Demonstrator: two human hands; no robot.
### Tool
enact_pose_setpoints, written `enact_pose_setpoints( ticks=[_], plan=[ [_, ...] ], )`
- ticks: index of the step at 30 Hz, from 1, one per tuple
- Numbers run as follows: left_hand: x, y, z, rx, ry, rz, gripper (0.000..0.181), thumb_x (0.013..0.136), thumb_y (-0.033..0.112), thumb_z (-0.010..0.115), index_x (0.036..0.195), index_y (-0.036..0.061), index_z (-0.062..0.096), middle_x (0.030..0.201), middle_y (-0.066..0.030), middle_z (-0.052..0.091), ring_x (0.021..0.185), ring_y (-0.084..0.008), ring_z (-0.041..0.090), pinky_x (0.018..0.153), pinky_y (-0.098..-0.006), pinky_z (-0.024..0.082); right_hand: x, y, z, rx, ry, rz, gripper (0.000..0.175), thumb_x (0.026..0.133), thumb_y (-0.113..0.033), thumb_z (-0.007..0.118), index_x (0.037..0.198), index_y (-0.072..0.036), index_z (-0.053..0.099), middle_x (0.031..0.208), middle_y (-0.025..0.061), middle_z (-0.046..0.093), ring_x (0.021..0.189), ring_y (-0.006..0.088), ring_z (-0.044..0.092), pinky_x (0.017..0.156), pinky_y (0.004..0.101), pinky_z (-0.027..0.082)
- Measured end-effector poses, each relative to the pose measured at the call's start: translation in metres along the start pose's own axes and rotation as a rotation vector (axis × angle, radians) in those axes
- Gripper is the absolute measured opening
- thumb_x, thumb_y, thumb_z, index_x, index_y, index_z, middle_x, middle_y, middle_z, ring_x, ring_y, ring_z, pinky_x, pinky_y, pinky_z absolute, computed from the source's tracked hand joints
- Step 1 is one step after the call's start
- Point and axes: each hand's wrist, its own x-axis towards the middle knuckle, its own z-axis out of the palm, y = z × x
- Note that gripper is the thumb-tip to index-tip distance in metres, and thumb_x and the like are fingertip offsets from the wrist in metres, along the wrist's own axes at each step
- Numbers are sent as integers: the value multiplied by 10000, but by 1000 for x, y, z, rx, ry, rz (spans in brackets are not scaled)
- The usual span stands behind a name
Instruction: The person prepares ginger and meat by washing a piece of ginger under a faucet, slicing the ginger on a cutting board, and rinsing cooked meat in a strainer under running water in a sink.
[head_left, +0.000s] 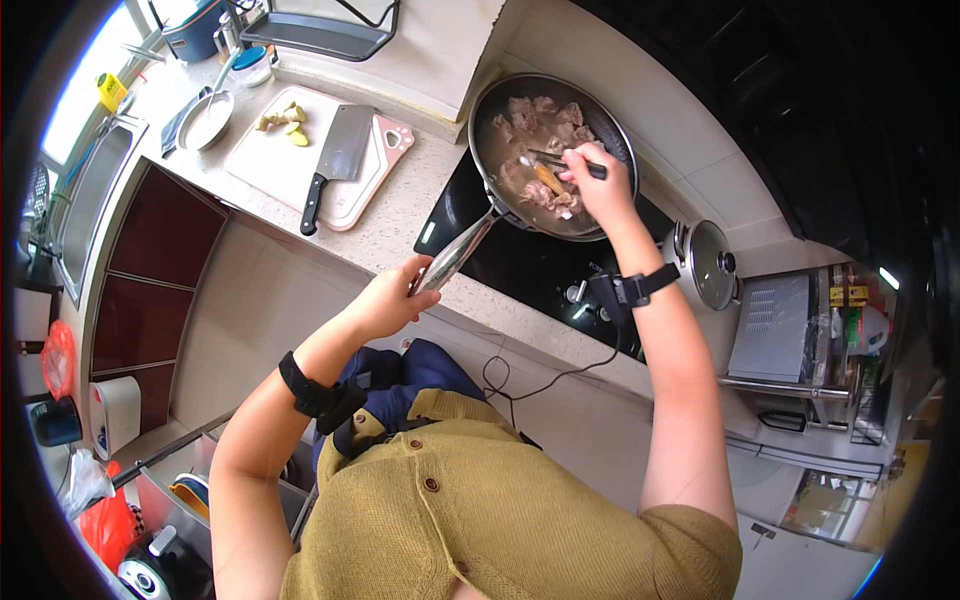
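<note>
A frying pan (628, 142) with a metal handle (461, 251) sits on the black cooktop. Chunks of pale meat (536, 112) lie in cloudy liquid inside it. The end of that handle is gripped by my left hand (390, 296). Over the pan's right side, my right hand (598, 184) holds black chopsticks (551, 159), their tips down among the meat. Beside the tips is a yellow-brown piece (550, 180), too unclear to name.
Left of the cooktop (495, 262), a cutting board (277, 176) carries a cleaver (346, 142) and ginger (281, 118). A white bowl (205, 124) stands beyond it, near the sink (94, 195). Right of the cooktop is a lidded pot (712, 262). A cable (555, 371) hangs from my right wrist.
</note>
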Motion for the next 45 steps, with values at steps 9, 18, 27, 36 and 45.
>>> enact_pose_setpoints(
  ticks=[9, 18, 27, 36, 45],
  plan=[
    [1, -3, 0, -40, 3, 13, 455, 817, 113, 580, 1213, -5, 390, 797, -84, 535, 603, -117, 527, 564, -250, 456, -12, -1, -52, 324, 180, 214, 283, 884, -261, 499, 836, 3, 588, 751, 84, 625, 587, 141, 627, 496, 213, 472],
    [1, -1, 1, -29, 8, 13, 470, 798, 143, 603, 1196, -4, 400, 804, -106, 558, 551, -120, 512, 506, -256, 449, -3, 58, -59, 48, 244, 189, 216, 845, -209, 557, 761, -12, 579, 618, 64, 604, 591, 139, 629, 523, 240, 462],
    [1, 1, 0, -25, 5, 3, 479, 796, 138, 606, 1210, 11, 400, 777, -77, 542, 533, -105, 489, 478, -246, 422, -14, 38, -33, 94, 10, 162, 197, 851, -182, 547, 778, -5, 593, 629, 60, 611, 560, 116, 614, 505, 220, 454],
    [0, 2, -5, -13, 13, -3, 477, 798, 134, 603, 1212, 10, 403, 768, -64, 533, 528, -100, 475, 472, -245, 415, -37, -13, -79, 200, 76, 178, 304, 884, -281, 504, 842, 7, 589, 749, 57, 610, 587, 102, 590, 543, 213, 471],
    [-1, 4, -4, -13, 29, -3, 456, 808, 98, 584, 1217, 14, 400, 752, -38, 517, 541, -79, 461, 476, -219, 407, -34, -8, -36, 173, -210, -2, 201, 870, -170, 527, 867, 15, 605, 772, 71, 624, 687, 134, 627, 627, 229, 478]
  ],
)
